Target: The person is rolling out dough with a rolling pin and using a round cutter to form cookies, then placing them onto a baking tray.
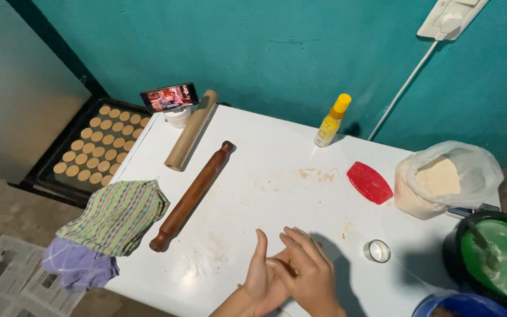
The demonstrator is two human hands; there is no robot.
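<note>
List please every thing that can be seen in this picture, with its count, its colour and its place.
rolling pin: 1, dark brown, lying on table centre-left
paper roll: 1, tan, beside the rolling pin, far side
phone: 1, screen lit, propped at far left corner
cloths: 2, striped over purple, left table edge
baking tray: 1, black, with tan dough rounds, left of table
bottle: 1, yellow, by the wall
scraper: 1, red, right of centre
flour bag: 1, clear plastic, right
ring cutter: 1, metal, near hands
bowl: 1, green inside, right edge
table: 1, white
left hand, right hand: pressed together, near edge
</note>
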